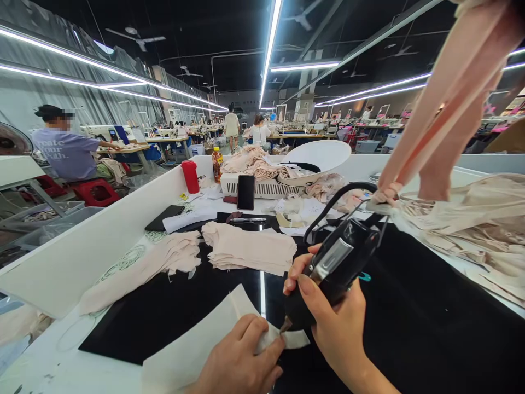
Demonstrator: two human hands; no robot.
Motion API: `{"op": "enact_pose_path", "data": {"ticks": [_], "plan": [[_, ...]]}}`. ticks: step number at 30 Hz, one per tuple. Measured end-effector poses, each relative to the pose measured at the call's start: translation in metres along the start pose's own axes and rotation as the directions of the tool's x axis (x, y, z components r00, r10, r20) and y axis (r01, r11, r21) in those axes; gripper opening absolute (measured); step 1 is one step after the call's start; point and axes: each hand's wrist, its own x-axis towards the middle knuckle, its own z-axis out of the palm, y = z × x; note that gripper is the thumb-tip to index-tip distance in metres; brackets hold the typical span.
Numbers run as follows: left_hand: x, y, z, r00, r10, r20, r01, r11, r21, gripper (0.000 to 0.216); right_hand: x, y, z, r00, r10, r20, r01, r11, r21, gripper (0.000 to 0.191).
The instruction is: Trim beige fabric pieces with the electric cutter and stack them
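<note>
My right hand is wrapped around a black handheld power tool with a silver lever and a narrow metal tip. The tool tilts down to the left, and its tip meets the edge of a whitish fabric piece. Gripping that fabric against the black board is my left hand, its fingers bent close beside the tip. Pink fabric strips are tied to the tool's upper end and run up out of view. Behind my hands lies a stack of pale pink fabric pieces.
A longer pale fabric pile lies left, and heaped beige fabric right. Toward the back are a phone, a red cup, a bottle and a white box. A low white wall borders the table. People sit beyond.
</note>
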Motion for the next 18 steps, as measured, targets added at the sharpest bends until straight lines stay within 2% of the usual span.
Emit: {"op": "enact_pose_path", "data": {"ticks": [6,10,12,16,18], "plan": [[-0.005,0.0,0.0,0.999,-0.039,0.026,0.038,0.999,0.033,0.041,0.003,-0.001,0.002,1.0,0.012,0.015,-0.011,0.999,-0.032,0.03],[-0.007,0.0,0.002,0.998,-0.069,0.007,0.069,0.997,0.019,0.039,0.003,0.0,0.007,1.0,-0.011,-0.006,0.011,1.0,0.002,0.031],[-0.009,0.0,0.008,0.997,-0.077,-0.029,0.077,0.997,0.011,0.037,0.003,0.002,0.007,1.0,-0.011,0.014,0.011,1.0,-0.001,0.031],[-0.011,0.001,0.024,0.979,-0.104,-0.173,0.103,0.995,-0.013,0.034,0.003,0.007,0.005,0.999,0.016,0.03,-0.015,1.0,-0.026,0.031],[-0.012,0.002,0.029,0.976,-0.116,-0.186,0.116,0.993,-0.014,0.036,0.004,0.008,0.004,0.999,0.027,0.021,-0.027,0.999,-0.024,0.029]]}}
